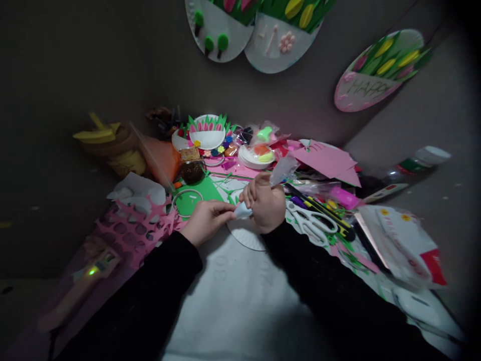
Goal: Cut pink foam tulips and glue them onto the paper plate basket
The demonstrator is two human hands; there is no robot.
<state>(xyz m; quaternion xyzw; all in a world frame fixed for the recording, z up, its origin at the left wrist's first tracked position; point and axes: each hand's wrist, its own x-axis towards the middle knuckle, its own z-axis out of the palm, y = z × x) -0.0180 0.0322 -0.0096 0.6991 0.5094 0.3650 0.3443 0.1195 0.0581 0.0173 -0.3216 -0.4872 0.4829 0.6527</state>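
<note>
My left hand [209, 219] pinches the left end of a small pale blue-white piece [242, 211] between thumb and fingertips. Curled round the other end of that piece is my right hand [266, 203], with a crumpled clear plastic wrapper [284, 168] sticking up above its fingers. The right hand's fingers partly hide the piece. Below both hands a white paper plate [246, 235] lies on the white table cover [229, 301], its upper part hidden by them.
White scissors [311, 223] and cutters lie right of my right hand. Pink cut-out foam [130, 230] and a glue gun [84, 286] are on the left. Behind stand a small decorated plate [207, 138] and a bottle [409, 168]. Decorated plates [283, 50] hang on the wall.
</note>
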